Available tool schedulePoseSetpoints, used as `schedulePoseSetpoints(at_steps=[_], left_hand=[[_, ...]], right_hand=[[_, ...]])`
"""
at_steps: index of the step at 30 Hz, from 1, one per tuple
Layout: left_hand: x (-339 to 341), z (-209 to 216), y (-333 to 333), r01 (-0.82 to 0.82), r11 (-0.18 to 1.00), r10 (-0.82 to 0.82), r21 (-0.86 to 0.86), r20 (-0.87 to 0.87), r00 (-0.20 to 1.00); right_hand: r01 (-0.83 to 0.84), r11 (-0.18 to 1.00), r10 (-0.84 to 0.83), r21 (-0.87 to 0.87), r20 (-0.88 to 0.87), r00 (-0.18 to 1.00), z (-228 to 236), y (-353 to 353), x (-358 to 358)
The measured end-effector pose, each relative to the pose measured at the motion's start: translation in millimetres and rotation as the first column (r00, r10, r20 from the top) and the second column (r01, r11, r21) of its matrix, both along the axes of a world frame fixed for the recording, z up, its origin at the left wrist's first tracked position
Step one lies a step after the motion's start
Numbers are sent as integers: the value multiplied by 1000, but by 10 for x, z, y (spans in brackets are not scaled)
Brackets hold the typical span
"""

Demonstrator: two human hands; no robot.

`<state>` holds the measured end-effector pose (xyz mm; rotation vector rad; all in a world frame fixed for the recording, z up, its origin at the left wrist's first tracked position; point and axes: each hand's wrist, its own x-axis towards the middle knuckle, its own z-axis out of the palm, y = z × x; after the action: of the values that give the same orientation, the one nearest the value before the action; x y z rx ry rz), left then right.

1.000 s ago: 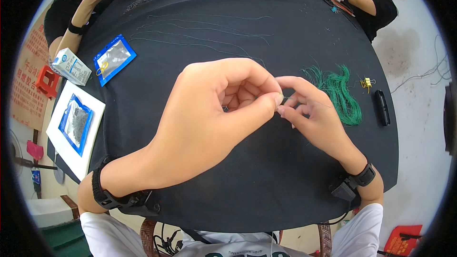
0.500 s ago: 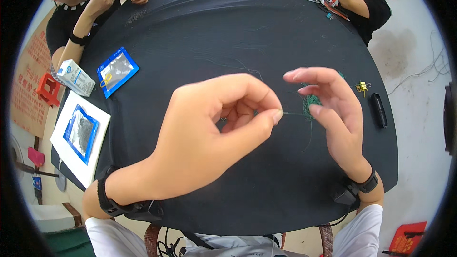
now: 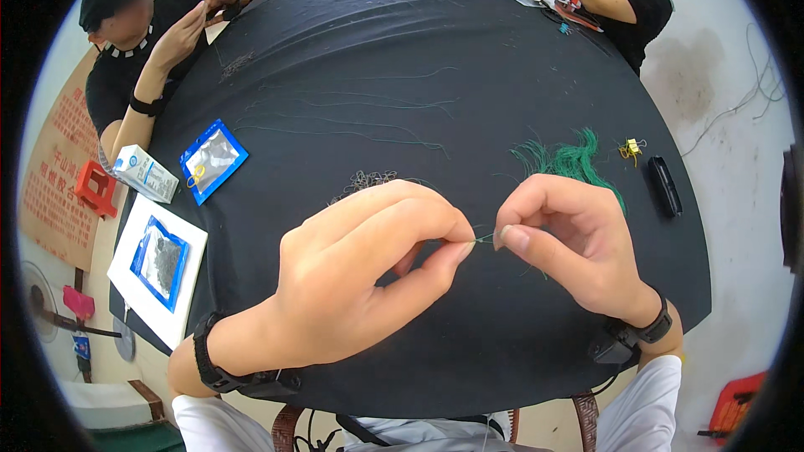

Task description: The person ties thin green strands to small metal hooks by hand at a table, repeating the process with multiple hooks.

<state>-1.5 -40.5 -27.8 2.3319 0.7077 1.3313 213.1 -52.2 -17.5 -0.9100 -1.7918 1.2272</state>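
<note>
In front of me my left hand [image 3: 368,276] is closed, thumb and forefinger pinching a thin green thread [image 3: 485,239]. My right hand [image 3: 578,243] pinches the same thread a short way to the right, its fingertips almost meeting those of the left. A tiny knot or loop seems to sit between them, too small to make out. Beyond the right hand lies a loose bundle of green threads [image 3: 579,158]. Partly hidden behind the left hand is a heap of small dark wire pieces [image 3: 368,179].
Single threads [image 3: 360,103] lie across the black tablecloth. Leftward are a blue-edged pouch [image 3: 214,161], a drink carton [image 3: 146,174] and a white board [image 3: 178,318] bearing another pouch [image 3: 160,264]. A yellow binder clip [image 3: 631,148] and black case [image 3: 665,187] lie right. Co-workers sit at the far sides.
My right hand's spread fingers have closed on the thread, close to the left fingertips. Both hands sit lower in view, uncovering the green bundle and the dark heap.
</note>
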Motion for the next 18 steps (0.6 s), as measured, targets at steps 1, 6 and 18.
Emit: schedulePoseSetpoints(at_steps=[1,6,18], left_hand=[[-1,-11,5,0,1000,0,-1,-2,1000],[8,-30,8,5,998,-4,69,-7,1000],[0,-15,19,54,992,-56,-117,-12,998]], right_hand=[[22,999,-22,-41,-17,1000,2,0,-5],[27,1000,-27,1,-10,1000,-8,0,10],[73,997,-72,17,-16,997,-1,-3,-7]])
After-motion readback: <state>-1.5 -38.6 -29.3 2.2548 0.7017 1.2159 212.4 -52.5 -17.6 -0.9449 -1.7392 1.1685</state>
